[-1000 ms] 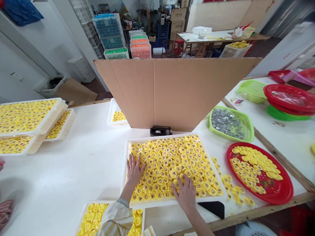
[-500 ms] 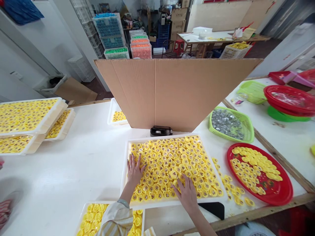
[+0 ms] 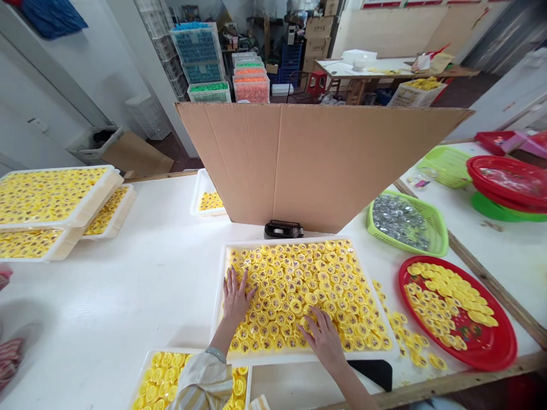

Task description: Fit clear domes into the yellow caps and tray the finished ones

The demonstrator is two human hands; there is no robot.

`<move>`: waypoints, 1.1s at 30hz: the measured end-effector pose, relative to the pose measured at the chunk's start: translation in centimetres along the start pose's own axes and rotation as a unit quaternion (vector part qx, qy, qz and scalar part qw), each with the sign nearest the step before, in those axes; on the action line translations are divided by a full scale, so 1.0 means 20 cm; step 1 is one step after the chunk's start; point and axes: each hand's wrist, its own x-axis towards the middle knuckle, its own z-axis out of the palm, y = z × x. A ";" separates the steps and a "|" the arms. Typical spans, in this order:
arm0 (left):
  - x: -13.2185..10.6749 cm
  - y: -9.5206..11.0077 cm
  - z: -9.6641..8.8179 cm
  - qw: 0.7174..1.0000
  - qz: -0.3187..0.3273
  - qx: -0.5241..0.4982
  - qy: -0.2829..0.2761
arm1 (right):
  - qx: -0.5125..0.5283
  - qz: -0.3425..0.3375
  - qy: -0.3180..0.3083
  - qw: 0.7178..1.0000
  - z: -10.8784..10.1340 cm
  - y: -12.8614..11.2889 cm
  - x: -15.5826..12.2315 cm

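Observation:
A white tray (image 3: 221,310) in front of me is packed with several small yellow round caps (image 3: 299,285). My left hand (image 3: 236,299) lies flat on the caps near the tray's left side, fingers spread. Over the caps at the tray's near edge rests my right hand (image 3: 325,336), fingers stretched out and apart. Neither hand holds anything.
A tall cardboard sheet (image 3: 316,159) stands behind the tray with a black tape dispenser (image 3: 283,229) at its foot. A red plate of caps (image 3: 496,353), loose caps (image 3: 410,336) and a green basket (image 3: 436,228) lie right. Stacked trays (image 3: 64,219) sit left; another tray (image 3: 145,370) is near me.
My right hand has slid a little forward and left over the caps. The left hand stays flat in place. The camera has shifted slightly.

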 end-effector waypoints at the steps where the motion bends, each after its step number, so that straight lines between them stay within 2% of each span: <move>1: 0.00 0.00 0.00 1.000 0.000 0.000 0.000 | 0.001 -0.002 -0.001 1.000 0.00 0.00 0.00; 7: 0.00 0.01 0.00 1.000 -0.004 -0.002 -0.003 | 0.006 -0.003 -0.022 1.000 0.01 -0.02 0.01; 15: -0.01 0.01 0.00 1.000 -0.010 -0.006 -0.006 | -0.035 0.065 -0.047 0.996 0.05 -0.07 0.01; 21: -0.01 0.01 0.00 1.000 -0.003 -0.002 -0.004 | -0.028 0.040 -0.029 0.998 0.08 -0.05 0.03; 29: -0.01 0.01 0.00 1.000 0.000 0.009 0.002 | 0.009 0.032 0.006 0.999 0.00 -0.07 0.06; 33: -0.01 0.03 0.00 1.000 -0.006 0.023 0.012 | 0.036 0.015 0.038 0.999 -0.07 -0.08 0.13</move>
